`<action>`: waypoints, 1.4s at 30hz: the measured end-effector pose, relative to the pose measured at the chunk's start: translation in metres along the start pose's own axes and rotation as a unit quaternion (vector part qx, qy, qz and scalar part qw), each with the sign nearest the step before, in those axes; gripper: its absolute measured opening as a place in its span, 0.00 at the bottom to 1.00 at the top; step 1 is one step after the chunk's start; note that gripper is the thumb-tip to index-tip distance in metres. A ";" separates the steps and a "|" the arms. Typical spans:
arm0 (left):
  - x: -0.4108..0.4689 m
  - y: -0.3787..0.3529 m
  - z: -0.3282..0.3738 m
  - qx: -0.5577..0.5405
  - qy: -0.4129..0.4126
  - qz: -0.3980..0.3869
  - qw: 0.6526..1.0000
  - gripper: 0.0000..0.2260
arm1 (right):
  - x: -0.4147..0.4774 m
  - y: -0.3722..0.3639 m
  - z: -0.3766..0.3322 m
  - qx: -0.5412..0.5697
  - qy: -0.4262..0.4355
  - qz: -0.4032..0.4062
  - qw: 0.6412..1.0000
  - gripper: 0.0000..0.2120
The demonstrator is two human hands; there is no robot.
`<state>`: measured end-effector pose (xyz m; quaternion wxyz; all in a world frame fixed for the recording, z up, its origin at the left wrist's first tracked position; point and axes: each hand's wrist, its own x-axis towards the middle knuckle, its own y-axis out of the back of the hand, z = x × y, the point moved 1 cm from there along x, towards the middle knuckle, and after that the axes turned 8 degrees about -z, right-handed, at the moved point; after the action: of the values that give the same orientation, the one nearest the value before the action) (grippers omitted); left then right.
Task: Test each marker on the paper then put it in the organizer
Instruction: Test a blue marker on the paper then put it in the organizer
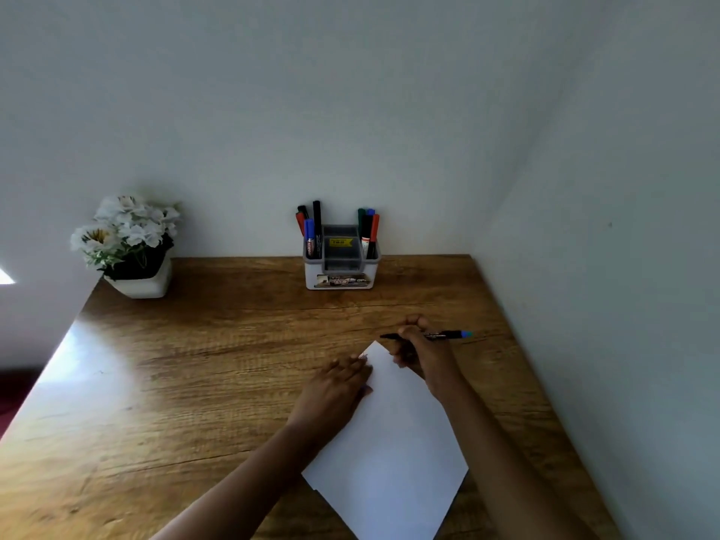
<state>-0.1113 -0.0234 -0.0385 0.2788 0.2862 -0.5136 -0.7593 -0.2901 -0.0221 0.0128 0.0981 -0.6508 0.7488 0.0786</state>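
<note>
Hands: left (343,383) flat on paper (393,442); right (415,344) grips marker (436,335).

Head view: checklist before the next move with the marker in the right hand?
1. Right hand grips marker: ok.
2. Left hand lies flat on paper: ok.
3. Marker tip over the paper: not ok, it points past the top corner, over the table.
4. Cap off: cannot tell.
5. Test mark from this marker: cannot tell, only faint marks at the corner.
6. Path to organizer unobstructed: ok.
</note>
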 end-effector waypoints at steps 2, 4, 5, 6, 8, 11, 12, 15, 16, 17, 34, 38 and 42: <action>0.002 -0.002 -0.001 -0.002 0.012 -0.010 1.000 0.27 | 0.010 -0.001 0.002 -0.027 -0.004 -0.050 0.998 0.06; 0.003 -0.003 -0.003 -0.011 0.015 0.002 1.000 0.29 | 0.017 -0.004 0.005 -0.074 0.004 -0.078 0.994 0.06; 0.002 -0.003 -0.004 -0.015 0.013 0.008 1.000 0.32 | 0.020 -0.005 0.006 -0.093 0.012 -0.083 0.992 0.06; 0.002 -0.003 -0.004 -0.014 0.010 0.009 1.000 0.34 | 0.021 -0.006 0.008 -0.108 0.019 -0.086 0.990 0.06; 0.003 -0.005 -0.005 -0.006 0.008 0.010 1.000 0.35 | 0.023 -0.008 0.013 -0.133 0.031 -0.089 0.987 0.07; 0.002 -0.004 -0.004 -0.003 0.011 0.011 1.000 0.35 | 0.025 -0.007 0.022 -0.148 0.039 -0.079 0.985 0.10; 0.003 -0.004 -0.004 -0.004 0.011 0.011 1.000 0.35 | 0.026 -0.007 0.024 -0.152 0.042 -0.077 0.984 0.09; 0.001 -0.003 -0.003 -0.005 0.012 0.019 1.000 0.35 | 0.028 -0.007 0.028 -0.161 0.048 -0.071 0.983 0.08; 0.001 -0.002 -0.003 -0.008 0.013 0.022 1.000 0.36 | 0.029 -0.007 0.028 -0.162 0.047 -0.068 0.983 0.08; 0.001 -0.002 -0.002 -0.012 0.014 0.023 1.000 0.36 | 0.030 -0.007 0.029 -0.165 0.044 -0.066 0.983 0.07; 0.002 -0.004 -0.005 -0.003 0.019 0.020 1.000 0.33 | 0.033 -0.008 0.030 -0.193 0.030 -0.057 0.979 0.05; 0.002 -0.004 -0.005 -0.006 0.017 0.024 1.000 0.34 | 0.031 -0.008 0.028 -0.198 0.028 -0.054 0.978 0.05; 0.002 -0.005 -0.005 -0.010 0.014 0.030 0.999 0.35 | 0.031 -0.009 0.028 -0.189 0.034 -0.044 0.981 0.08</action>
<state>-0.1095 -0.0262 -0.0449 0.3115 0.2787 -0.5099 -0.7518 -0.2844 -0.0457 -0.0220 -0.0482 -0.6921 0.6941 0.1921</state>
